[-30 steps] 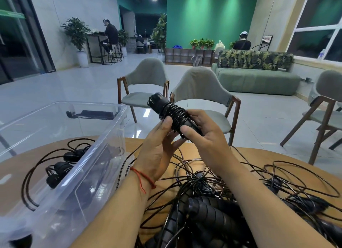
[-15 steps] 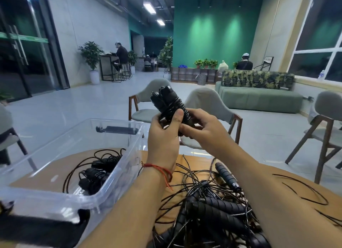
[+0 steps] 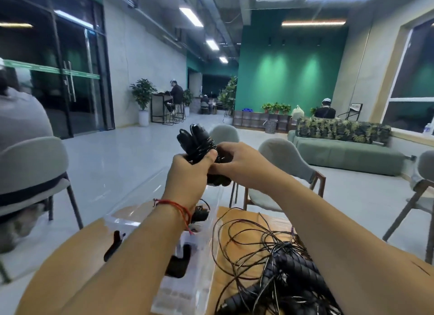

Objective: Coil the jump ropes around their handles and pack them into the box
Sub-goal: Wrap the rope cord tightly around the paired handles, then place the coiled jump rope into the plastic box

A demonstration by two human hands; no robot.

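Both hands — left (image 3: 187,171), right (image 3: 237,162) — grip the coiled jump rope (image 3: 197,143) above the clear box (image 3: 187,291).

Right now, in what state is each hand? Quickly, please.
Left hand: closed, gripping the coiled jump rope, thumb across the coils.
Right hand: closed on the same rope, fingers curled round its lower part.

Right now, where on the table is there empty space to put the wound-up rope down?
Bare wood of the table shows left of the clear box and in a strip at the table's right edge. Between them it is crowded: the tangle of jump ropes lies right beside the box.
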